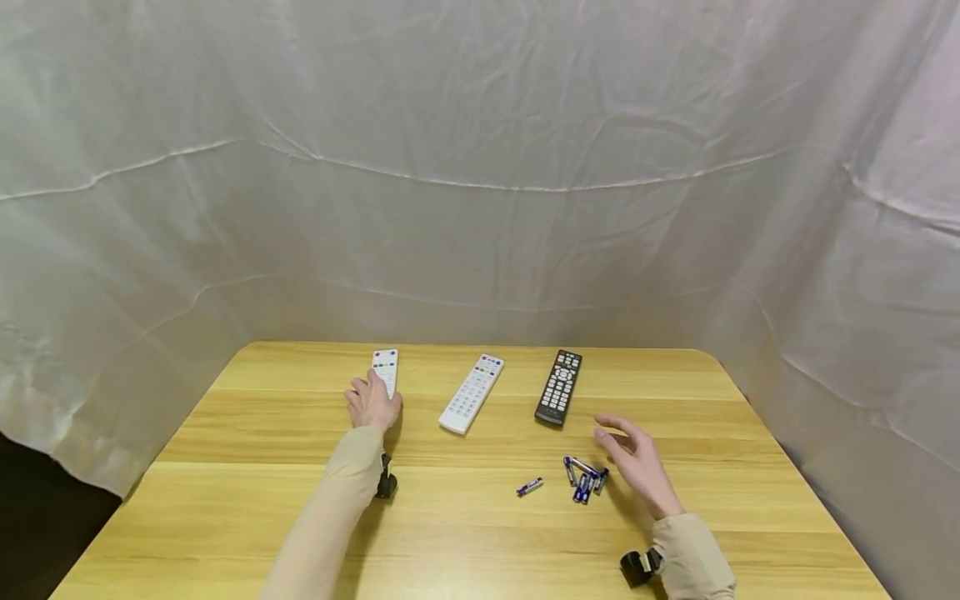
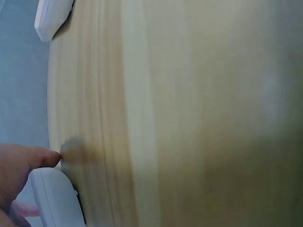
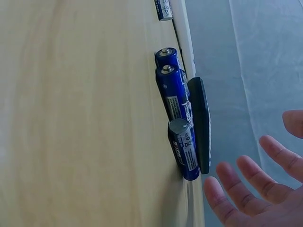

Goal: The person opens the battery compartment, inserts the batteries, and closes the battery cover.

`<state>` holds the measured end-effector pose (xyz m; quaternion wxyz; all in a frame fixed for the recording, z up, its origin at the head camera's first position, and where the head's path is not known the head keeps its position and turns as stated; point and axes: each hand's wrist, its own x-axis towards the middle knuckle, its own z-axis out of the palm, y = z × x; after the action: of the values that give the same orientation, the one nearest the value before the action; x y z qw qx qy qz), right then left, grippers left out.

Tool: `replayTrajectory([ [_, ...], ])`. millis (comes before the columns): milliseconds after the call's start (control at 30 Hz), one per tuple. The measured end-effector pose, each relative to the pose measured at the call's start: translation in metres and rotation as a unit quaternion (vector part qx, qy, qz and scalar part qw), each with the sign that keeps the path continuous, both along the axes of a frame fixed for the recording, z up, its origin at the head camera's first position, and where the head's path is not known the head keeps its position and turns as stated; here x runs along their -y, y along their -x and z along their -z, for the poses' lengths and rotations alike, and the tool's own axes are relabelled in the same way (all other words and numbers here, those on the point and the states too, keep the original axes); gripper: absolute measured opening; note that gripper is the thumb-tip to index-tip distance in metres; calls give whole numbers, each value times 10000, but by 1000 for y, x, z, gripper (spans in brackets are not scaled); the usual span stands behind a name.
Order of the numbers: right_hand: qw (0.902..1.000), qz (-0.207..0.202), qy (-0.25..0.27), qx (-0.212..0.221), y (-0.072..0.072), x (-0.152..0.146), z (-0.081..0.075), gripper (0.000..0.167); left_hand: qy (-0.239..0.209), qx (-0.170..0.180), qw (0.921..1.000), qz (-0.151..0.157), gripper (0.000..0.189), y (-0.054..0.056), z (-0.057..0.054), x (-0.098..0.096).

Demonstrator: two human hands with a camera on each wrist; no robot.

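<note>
My left hand (image 1: 375, 404) reaches over the lower end of the leftmost white remote control (image 1: 386, 362), which lies near the table's back edge. In the left wrist view the thumb (image 2: 42, 157) stretches out straight beside that remote's end (image 2: 54, 198), and another finger shows behind it. The hand hides the remote's lower part in the head view. My right hand (image 1: 637, 462) hovers with loosely bent fingers, right of a small pile of blue-and-silver batteries (image 1: 585, 483). Nothing is in its grasp; the right wrist view shows its fingers (image 3: 251, 189) spread apart.
A second white remote (image 1: 472, 393) lies aslant at the middle back, with a black remote (image 1: 559, 387) to its right. One battery (image 1: 529, 487) lies apart, left of the pile. Grey cloth (image 1: 480, 208) hangs behind and beside the wooden table (image 1: 450, 533).
</note>
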<state>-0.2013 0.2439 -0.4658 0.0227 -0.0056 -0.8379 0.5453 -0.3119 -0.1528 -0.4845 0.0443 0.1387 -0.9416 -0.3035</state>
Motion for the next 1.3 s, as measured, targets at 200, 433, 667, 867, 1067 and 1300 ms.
replayTrajectory([
  [200,9999,-55,102,1,0,2,0,45,-196,-117,9997,79,61,-4,2,4],
  [433,9999,-113,114,-62,-1,3,1,45,-936,-419,9947,61,70,-15,0,8],
  [667,9996,-232,162,-96,-3,5,-2,45,-1361,-458,9892,287,72,-34,-7,7],
  [867,9992,-328,199,-83,-6,10,-5,45,-1497,-533,9862,457,69,-51,-8,2],
  [1067,9984,-446,222,-252,-8,16,-7,41,-1865,-701,9786,506,69,-69,-12,-11],
  [1300,9963,-641,131,-554,-10,24,-10,37,-2232,-1010,9669,720,58,-87,-20,-22],
])
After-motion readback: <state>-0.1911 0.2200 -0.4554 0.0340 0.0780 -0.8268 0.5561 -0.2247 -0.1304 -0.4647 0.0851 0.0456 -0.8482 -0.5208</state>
